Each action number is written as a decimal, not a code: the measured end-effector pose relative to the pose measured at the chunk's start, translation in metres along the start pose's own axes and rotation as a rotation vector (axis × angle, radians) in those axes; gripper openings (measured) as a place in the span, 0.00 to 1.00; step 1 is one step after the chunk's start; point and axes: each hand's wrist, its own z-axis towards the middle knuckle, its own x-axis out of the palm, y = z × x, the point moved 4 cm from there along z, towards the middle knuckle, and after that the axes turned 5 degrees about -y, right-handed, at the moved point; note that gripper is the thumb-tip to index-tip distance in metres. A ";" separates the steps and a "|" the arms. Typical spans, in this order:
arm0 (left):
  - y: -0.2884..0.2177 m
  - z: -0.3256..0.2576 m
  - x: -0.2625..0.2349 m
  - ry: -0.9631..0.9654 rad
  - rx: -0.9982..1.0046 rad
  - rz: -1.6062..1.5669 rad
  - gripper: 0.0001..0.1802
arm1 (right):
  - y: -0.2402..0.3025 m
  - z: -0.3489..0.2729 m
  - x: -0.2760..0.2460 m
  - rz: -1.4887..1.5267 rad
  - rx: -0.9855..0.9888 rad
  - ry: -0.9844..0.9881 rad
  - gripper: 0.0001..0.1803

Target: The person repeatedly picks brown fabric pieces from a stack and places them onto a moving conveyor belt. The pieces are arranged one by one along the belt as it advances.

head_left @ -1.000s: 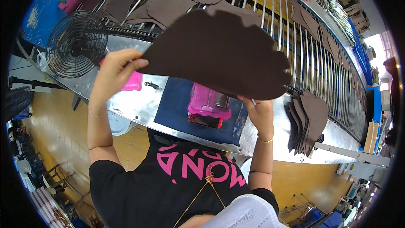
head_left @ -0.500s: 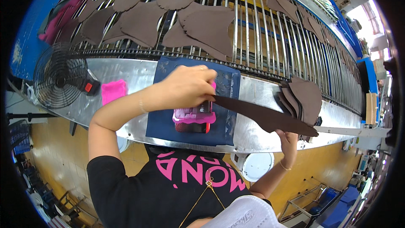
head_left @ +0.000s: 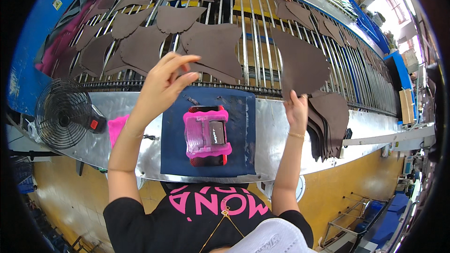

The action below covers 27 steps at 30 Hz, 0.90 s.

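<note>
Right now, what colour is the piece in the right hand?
Dark brown; the piece held up by the right hand shows best in the head view.

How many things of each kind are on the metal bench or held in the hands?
Black fan: 1
Navy mat: 1
Pink and red device: 1
Pink pad: 1
Stack of brown pieces: 1
Brown piece in the right hand: 1
Total: 6

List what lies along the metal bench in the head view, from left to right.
Black fan → pink cloth → dark blue mat bearing the pink and red tool → stack of brown cut pieces.
</note>
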 end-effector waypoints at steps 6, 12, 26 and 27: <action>0.031 -0.045 -0.054 -0.153 -0.178 0.055 0.16 | -0.085 0.110 0.035 0.145 0.133 0.028 0.16; 0.048 -0.063 -0.067 -0.201 -0.276 0.029 0.16 | -0.081 0.095 0.038 -0.037 0.168 -0.126 0.12; 0.070 -0.051 -0.024 -0.010 -0.324 -0.127 0.21 | 0.136 -0.049 -0.269 -1.567 -0.132 -1.027 0.30; 0.070 -0.050 -0.020 0.001 -0.318 -0.133 0.21 | 0.135 -0.050 -0.289 -1.629 -0.096 -0.997 0.30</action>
